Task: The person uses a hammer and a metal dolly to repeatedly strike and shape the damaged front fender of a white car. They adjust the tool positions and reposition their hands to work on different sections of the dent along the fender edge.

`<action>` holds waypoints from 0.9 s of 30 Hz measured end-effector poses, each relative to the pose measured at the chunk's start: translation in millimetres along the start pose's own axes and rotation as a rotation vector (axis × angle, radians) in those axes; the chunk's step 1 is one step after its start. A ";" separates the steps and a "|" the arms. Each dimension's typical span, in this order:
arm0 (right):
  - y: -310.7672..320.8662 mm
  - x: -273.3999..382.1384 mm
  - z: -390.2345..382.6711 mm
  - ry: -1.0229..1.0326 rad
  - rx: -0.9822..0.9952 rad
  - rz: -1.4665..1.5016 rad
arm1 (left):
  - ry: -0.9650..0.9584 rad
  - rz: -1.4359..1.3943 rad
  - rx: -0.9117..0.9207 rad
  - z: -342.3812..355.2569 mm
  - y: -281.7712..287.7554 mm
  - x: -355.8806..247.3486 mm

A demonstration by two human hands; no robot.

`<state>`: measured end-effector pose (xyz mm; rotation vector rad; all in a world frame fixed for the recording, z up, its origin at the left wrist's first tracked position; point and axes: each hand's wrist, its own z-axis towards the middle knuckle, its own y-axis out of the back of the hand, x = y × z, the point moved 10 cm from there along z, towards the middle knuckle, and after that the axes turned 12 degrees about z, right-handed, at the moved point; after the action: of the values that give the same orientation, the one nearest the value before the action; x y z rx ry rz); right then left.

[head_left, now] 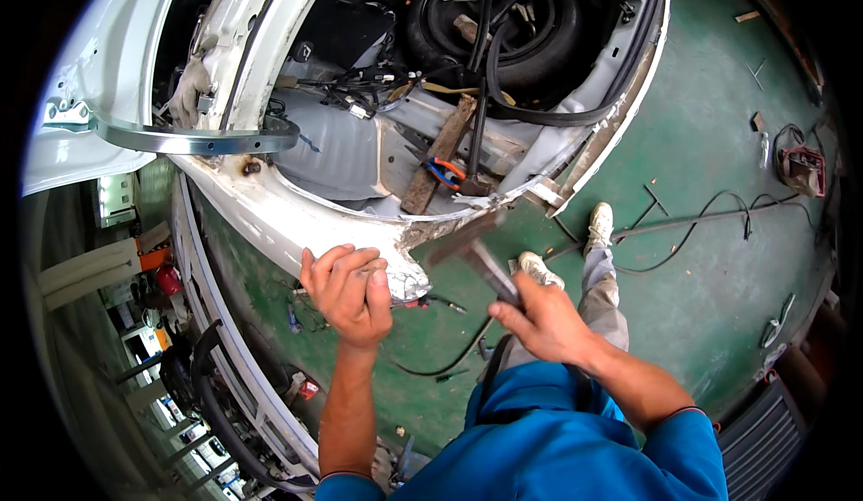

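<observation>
My right hand [548, 321] is wrapped around the handle of a hammer [493, 272], whose head is smeared by motion beside the broken corner of the white car body panel [315, 236]. Against that panel's lower edge is my left hand [349, 294], its fingers bent and thumb up; what lies inside its grip, if anything, is hidden. The panel's torn corner [409, 278] is crumpled, with bare and scraped patches. Above it the open trunk shows a wooden strip [439, 155] and pliers with orange and blue handles [445, 174].
A spare wheel [539, 33] sits deep in the trunk. A curved metal hinge arm [193, 141] spans the left side. Cables [701, 222] and a bag [800, 168] lie on the green floor to the right. A long bumper-like part [243, 348] stands at left.
</observation>
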<state>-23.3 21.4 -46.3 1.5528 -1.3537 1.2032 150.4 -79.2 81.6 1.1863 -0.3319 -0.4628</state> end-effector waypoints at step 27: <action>4.1 29.5 18.8 0.139 0.029 -0.061 | 0.014 0.008 0.020 1.9 -3.3 1.2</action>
<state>-23.9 -5.6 -23.7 1.4908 -1.1953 1.2739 149.9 -82.4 79.2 1.2066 -0.3295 -0.4448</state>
